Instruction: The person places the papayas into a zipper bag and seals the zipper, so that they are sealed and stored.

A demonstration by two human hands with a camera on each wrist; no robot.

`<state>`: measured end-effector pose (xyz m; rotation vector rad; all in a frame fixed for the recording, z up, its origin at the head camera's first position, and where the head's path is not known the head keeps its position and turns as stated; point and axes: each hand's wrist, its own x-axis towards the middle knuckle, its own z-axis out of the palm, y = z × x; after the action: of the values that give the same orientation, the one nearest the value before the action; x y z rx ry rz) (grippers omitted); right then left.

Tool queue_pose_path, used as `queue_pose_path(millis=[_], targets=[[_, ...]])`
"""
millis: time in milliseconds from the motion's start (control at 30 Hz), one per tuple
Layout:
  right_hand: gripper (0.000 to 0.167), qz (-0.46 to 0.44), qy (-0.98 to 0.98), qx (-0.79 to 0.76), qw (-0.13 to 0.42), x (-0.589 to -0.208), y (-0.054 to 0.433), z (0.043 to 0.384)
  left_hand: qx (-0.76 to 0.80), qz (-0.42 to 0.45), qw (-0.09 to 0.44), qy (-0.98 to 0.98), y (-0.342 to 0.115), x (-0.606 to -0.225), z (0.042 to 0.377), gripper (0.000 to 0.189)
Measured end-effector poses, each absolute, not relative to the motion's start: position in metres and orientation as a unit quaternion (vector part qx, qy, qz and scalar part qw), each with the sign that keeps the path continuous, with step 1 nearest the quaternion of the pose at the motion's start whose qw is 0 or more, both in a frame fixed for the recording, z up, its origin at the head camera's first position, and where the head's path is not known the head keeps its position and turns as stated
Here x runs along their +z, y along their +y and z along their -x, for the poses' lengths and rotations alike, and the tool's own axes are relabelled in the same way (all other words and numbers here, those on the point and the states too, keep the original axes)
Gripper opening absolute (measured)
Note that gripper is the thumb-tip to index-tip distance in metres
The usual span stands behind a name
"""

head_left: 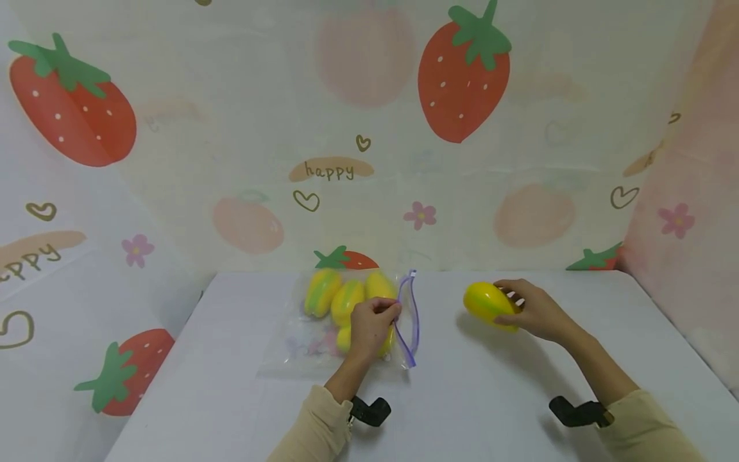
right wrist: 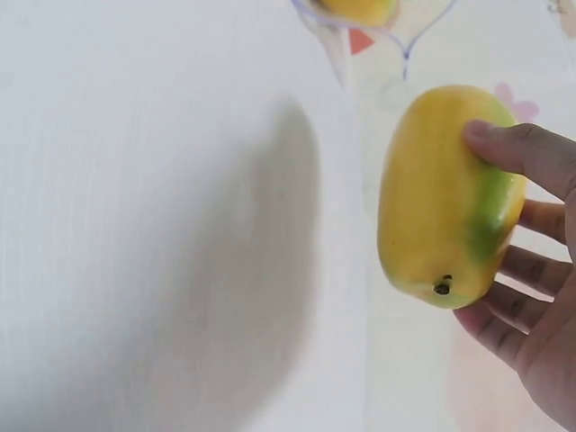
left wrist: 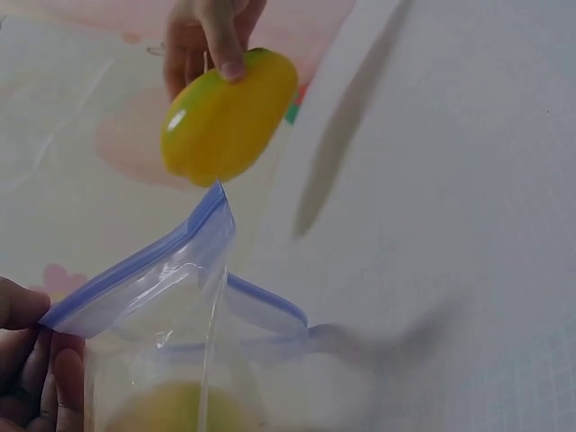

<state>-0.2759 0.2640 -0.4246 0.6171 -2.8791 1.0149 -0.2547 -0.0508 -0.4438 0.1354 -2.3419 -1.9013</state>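
Observation:
A clear zip bag [head_left: 277, 356] with a purple zip edge lies on the white table, holding several yellow fruits [head_left: 323, 292] streaked with green. The thumb and fingers of my left hand [head_left: 372, 324] pinch one side of the bag's mouth, which gapes toward the right. In the left wrist view the purple zip edge [left wrist: 135, 270] stands raised and parted. My right hand [head_left: 539, 311] grips another smooth, mango-like yellow fruit [right wrist: 441, 189] with a green patch, thumb on one side and fingers round the other. This fruit hangs above the table, to the right of the bag's mouth.
The white table [head_left: 190, 410] ends at the back against a cloth backdrop [head_left: 254, 128] printed with strawberries, hearts and flowers. Black camera mounts [head_left: 372, 412] are worn on both wrists, near the beige sleeves [head_left: 314, 427].

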Motion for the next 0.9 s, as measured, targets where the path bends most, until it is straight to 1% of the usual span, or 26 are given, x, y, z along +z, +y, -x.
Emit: queue_pose_path(millis=[333,900], targets=[[0.062,-0.231,-0.915,0.332,0.0,-0.428,0.233,0.272,-0.625,-0.043,0.064,-0.776,-0.053,-0.439,0.256,0.019],[0.058,-0.291,-0.896,0.33,-0.051,-0.437,0.176,0.278,-0.622,-0.049,0.06,-0.779,-0.05,-0.438,0.257,0.019]])
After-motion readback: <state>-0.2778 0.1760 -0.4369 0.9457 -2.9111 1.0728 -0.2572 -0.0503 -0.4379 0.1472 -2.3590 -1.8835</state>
